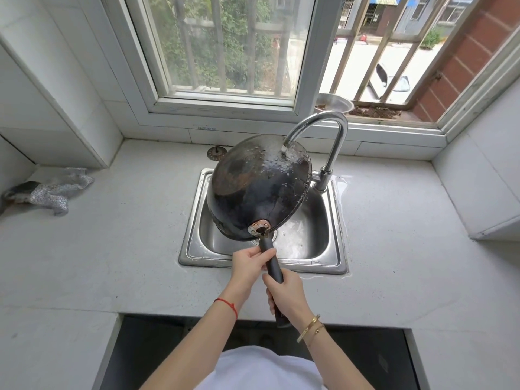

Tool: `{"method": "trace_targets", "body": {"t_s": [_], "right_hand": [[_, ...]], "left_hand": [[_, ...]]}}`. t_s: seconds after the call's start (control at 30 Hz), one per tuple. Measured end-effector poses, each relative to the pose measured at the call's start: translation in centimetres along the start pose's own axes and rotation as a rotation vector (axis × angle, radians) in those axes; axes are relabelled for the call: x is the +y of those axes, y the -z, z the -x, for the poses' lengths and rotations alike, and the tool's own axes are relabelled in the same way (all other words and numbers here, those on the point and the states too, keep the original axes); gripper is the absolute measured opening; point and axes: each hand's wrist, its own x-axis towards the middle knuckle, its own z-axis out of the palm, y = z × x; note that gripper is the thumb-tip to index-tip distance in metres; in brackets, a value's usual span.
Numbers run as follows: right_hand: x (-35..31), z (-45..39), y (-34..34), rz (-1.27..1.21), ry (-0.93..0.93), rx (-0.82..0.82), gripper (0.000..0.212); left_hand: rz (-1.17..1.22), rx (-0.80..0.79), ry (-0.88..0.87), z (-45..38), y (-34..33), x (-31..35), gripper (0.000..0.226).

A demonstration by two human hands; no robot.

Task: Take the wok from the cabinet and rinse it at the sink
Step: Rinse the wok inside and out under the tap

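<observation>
A black wok (259, 187) hangs tilted over the steel sink (334, 249), its dark wet underside turned up toward me. The curved chrome faucet (334, 142) ends right above the wok's far rim, and water runs onto the metal there. Both my hands hold the wok's long black handle (271, 266). My left hand (249, 264) grips it nearer the wok. My right hand (284, 294) grips it further back, toward my body. The wok's inside faces down and away and is hidden.
A crumpled grey cloth (53, 190) lies on the counter at the far left. A round sink strainer (217, 152) sits behind the sink by the wall. A metal bowl (334, 104) stands on the window ledge. White counter runs on both sides of the sink.
</observation>
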Motion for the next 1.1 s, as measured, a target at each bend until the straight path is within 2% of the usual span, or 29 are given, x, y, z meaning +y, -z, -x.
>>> {"method": "trace_targets", "body": {"t_s": [0.43, 0.67, 1.03, 1.1], "right_hand": [[-1.4, -0.7, -0.6, -0.007, 0.023, -0.027, 0.013], [-0.3, 0.3, 0.4, -0.016, 0.002, -0.003, 0.016], [1.6, 1.6, 1.6, 0.03, 0.019, 0.048, 0.014], [1.8, 1.6, 1.5, 0.068, 0.035, 0.058, 0.012]], "left_hand": [[0.007, 0.008, -0.023, -0.5, 0.8, 1.6, 0.003], [-0.021, -0.015, -0.004, -0.1, -0.3, 0.3, 0.012], [-0.024, -0.034, 0.018, 1.1, -1.8, -1.4, 0.005], [-0.025, -0.03, 0.025, 1.1, -1.8, -1.6, 0.014]]}}
